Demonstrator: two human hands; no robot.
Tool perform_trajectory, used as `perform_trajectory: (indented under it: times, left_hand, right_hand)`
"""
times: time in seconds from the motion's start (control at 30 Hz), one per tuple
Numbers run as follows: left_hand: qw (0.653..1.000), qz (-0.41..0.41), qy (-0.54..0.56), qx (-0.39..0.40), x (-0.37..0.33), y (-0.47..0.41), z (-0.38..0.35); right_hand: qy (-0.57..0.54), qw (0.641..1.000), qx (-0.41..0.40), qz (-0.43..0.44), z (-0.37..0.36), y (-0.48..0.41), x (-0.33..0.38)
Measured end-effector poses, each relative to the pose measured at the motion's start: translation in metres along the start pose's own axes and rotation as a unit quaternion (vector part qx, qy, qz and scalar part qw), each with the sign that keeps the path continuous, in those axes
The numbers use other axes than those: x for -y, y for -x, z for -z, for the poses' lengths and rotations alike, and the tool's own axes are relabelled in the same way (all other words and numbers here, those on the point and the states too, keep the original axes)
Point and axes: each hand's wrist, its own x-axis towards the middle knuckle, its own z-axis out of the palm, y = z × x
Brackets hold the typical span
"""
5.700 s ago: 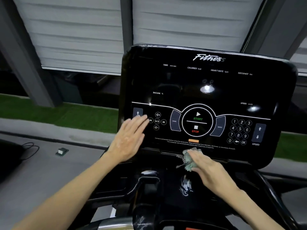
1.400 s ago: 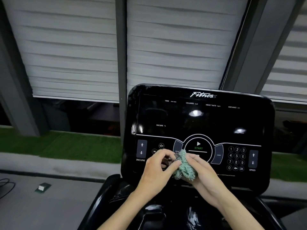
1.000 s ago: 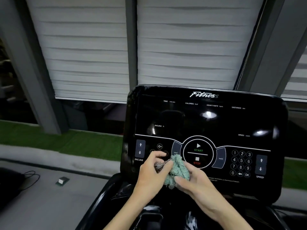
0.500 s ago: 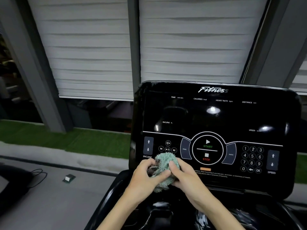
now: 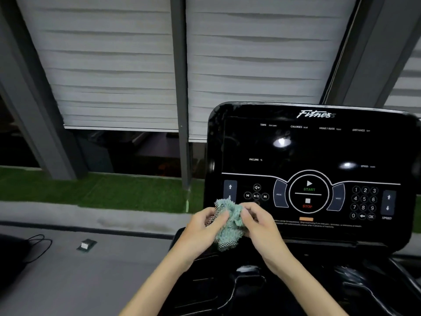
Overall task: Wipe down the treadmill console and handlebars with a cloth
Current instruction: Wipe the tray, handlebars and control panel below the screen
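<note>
Hands counted: two. Nearest the body, left hand (image 5: 201, 229) curled round the left side of the cloth (image 5: 231, 229), thumb laid over the fabric. Opposite it, right hand (image 5: 262, 231) pinching the right side of the same cloth, fingers bent.

Cloths counted: one. Teal and fluffy, checked black-and-white backing showing beside the left thumb and at the lower edge. Bunched between both hands, in front of the lower left corner of the console (image 5: 319, 151). Contact between cloth and console: cannot tell.

Consoles counted: one, glossy black, above and to the right of the hands.
- Just above the cloth: one pair of incline arrows (image 5: 230, 190), lower arrow partly hidden by the cloth.
- Up and right of the right hand: one START/STOP dial (image 5: 308, 195).
- Farther right: one number keypad (image 5: 363, 202), then one pair of speed arrows (image 5: 388, 202).
- Light reflections on the screen: two.
- Small print under the dial: blurred, not legible.
- Right edge of the console: cut off by the frame.

Below the hands: dark treadmill mouldings, shapes hard to make out.

Left of the left hand: one small grey-and-white object (image 5: 86, 244) on the floor, identity unclear. Farther left, one looped black cable (image 5: 38, 245), cut off at the frame edge.

Up and left: one strip of green turf (image 5: 102, 190).

Above the hands: blinds (image 5: 109, 65), two panels, a third cut off at the right.
</note>
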Motion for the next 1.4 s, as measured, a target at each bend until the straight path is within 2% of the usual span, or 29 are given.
perform_trajectory:
  times: [0.17, 0.3, 0.4, 0.47, 0.53, 0.6, 0.73, 0.83, 0.97, 1.1, 1.23, 1.4]
  left_hand:
    - [0.992, 0.074, 0.094, 0.035, 0.006, 0.003, 0.025]
    - [0.984, 0.098, 0.141, 0.051, 0.026, 0.006, 0.038]
    - [0.989, 0.075, 0.126, 0.011, 0.045, 0.004, 0.048]
    - [0.987, 0.083, 0.13, -0.039, 0.054, 0.001, 0.059]
    - [0.984, 0.098, 0.126, -0.082, 0.062, -0.003, 0.073]
    - [0.982, 0.122, 0.1, -0.106, 0.07, -0.009, 0.087]
    - [0.984, 0.141, -0.029, -0.108, 0.096, -0.035, 0.103]
    - [0.978, 0.116, -0.13, -0.116, 0.113, -0.058, 0.111]
    - [0.965, 0.071, -0.233, -0.099, 0.146, -0.093, 0.122]
    - [0.946, 0.014, -0.315, -0.073, 0.172, -0.12, 0.126]
    - [0.933, -0.021, -0.356, -0.054, 0.182, -0.129, 0.121]
    - [0.93, -0.037, -0.362, 0.052, 0.205, -0.099, 0.108]
  right_hand:
    - [0.017, 1.0, -0.005, -0.008, -0.02, 0.002, 0.001]
    - [0.012, 1.0, -0.003, -0.006, -0.036, 0.007, 0.0]
    - [0.034, 0.999, -0.012, -0.007, -0.048, 0.008, -0.004]
    - [0.099, 0.993, -0.053, 0.026, -0.052, 0.001, -0.004]
    - [0.191, 0.973, -0.094, 0.092, -0.054, -0.01, 0.0]
    - [0.284, 0.936, -0.114, 0.174, -0.057, -0.024, 0.004]
    - [0.452, 0.83, -0.118, 0.305, -0.062, -0.059, 0.013]
    - [0.549, 0.763, -0.116, 0.322, -0.07, -0.086, 0.012]
    - [0.602, 0.737, -0.137, 0.274, -0.088, -0.104, -0.004]
    - [0.631, 0.701, -0.169, 0.285, -0.092, -0.112, -0.016]
    - [0.617, 0.7, -0.187, 0.307, -0.092, -0.114, -0.018]
    - [0.606, 0.699, -0.201, 0.321, -0.092, -0.115, -0.02]
